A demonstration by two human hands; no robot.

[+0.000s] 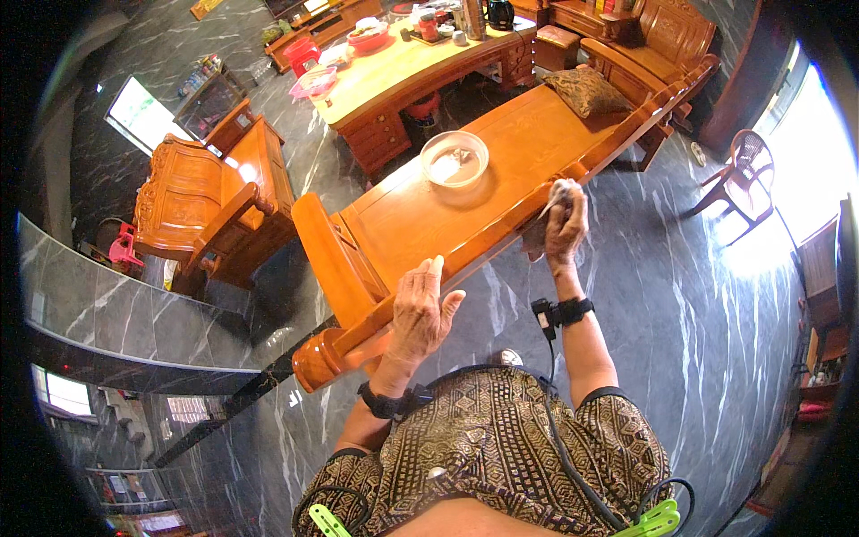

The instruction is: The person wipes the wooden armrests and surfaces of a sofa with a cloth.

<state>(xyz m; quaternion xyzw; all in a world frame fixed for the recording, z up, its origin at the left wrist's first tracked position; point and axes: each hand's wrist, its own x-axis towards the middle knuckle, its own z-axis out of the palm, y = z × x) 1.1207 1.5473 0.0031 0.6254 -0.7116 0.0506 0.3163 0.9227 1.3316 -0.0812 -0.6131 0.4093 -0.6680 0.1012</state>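
A long varnished wooden bench stretches across the view before me, its backrest rail nearest my body. My left hand lies flat against that rail near its left end, thumb spread and nothing held. Further right along the rail, my right hand grips a crumpled greyish cloth. Part of the cloth hangs below the rail on my side. On the bench seat stands a round translucent plastic basin; what looks like water with a bright reflection shows inside.
A patterned cushion sits at the bench's far end. Behind it, a wooden desk bears bowls, cups and a kettle. A carved wooden settee is at left, a brown plastic chair at right. A cable runs from my right wrist strap.
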